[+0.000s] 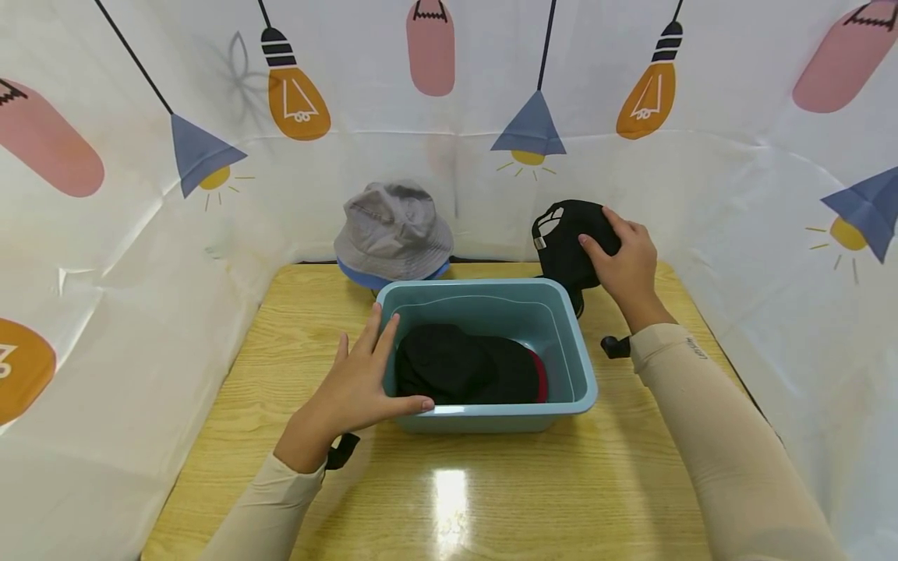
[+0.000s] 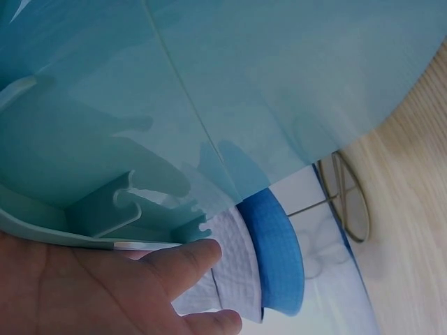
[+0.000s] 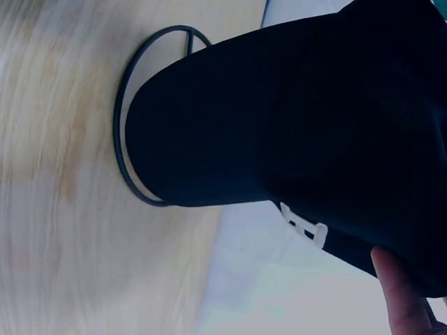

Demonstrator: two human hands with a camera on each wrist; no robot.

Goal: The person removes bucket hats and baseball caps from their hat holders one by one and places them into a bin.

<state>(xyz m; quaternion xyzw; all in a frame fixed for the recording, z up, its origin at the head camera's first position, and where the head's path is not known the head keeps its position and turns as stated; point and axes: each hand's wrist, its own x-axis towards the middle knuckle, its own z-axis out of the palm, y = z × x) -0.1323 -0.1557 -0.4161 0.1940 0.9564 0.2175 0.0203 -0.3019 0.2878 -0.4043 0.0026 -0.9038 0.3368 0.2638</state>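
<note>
Right grip (image 1: 627, 269) holds black cap (image 1: 574, 253) by crown, over wire stand (image 3: 116, 125) at bin's (image 1: 484, 423) 1 o'clock. Left grip (image 1: 358, 389) spread wide at rim, 8 o'clock. Step (judged): cap transfer, on or off stand unclear; next move calls for straight vertical handling.

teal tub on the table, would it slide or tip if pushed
The teal tub would probably slide rather than tip, looking wide and low. Its thin, smooth walls suggest light plastic that may flex a little. The cloth-looking, red-edged cap lying inside likely adds little weight.
</note>
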